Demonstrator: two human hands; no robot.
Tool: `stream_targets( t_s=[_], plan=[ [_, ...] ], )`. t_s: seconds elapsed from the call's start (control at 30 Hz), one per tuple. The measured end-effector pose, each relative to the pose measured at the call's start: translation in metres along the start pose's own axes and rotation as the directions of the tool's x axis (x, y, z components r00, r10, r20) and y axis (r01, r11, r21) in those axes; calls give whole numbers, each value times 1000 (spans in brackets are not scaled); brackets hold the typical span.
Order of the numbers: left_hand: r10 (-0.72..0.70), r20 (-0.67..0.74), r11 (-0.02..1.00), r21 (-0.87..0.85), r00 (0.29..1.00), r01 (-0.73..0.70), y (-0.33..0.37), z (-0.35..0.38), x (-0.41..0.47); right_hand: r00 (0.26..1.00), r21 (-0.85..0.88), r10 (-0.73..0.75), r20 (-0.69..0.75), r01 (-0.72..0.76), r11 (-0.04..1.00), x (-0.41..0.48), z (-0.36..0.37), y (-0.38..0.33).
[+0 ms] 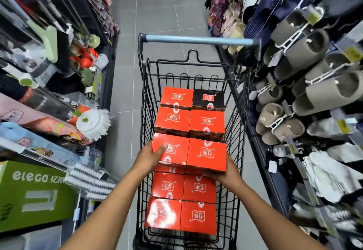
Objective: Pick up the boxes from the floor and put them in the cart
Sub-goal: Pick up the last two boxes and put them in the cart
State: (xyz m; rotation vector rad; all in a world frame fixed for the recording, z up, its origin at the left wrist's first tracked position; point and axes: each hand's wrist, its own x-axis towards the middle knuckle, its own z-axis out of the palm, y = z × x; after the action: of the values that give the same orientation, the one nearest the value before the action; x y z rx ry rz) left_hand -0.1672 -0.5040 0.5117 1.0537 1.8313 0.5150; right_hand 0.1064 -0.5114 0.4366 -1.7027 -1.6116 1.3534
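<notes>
A black wire cart with a blue handle stands in the aisle before me. Several red boxes with white labels fill it in two columns, with one dark box at the far right. I hold two red boxes side by side over the middle of the cart. My left hand grips the left box, thumb on its top. My right hand supports the right box from below and at its side. Both boxes rest on or just above the boxes underneath.
Shelves crowd both sides of the grey tiled aisle. Mops, brushes and a green carton stick out on the left. Hanging slippers and packaged goods line the right. Open floor lies beyond the cart.
</notes>
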Motion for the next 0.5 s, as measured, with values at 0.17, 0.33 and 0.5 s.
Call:
stream_targets(
  t_s=[0.17,0.33,0.5],
  plan=[
    [-16,-24,1000,-17,1000,16,-9,3,-6,1000,-5,-9,12,9,1000,-5,-1,-2],
    [-39,-25,998,-55,999,37,-10,5,-1,999,1,35,-3,-35,999,-8,1,-6],
    [-98,-34,986,-137,995,92,0,8,-4,991,-13,132,37,-132,991,-4,-1,-5]
  ],
)
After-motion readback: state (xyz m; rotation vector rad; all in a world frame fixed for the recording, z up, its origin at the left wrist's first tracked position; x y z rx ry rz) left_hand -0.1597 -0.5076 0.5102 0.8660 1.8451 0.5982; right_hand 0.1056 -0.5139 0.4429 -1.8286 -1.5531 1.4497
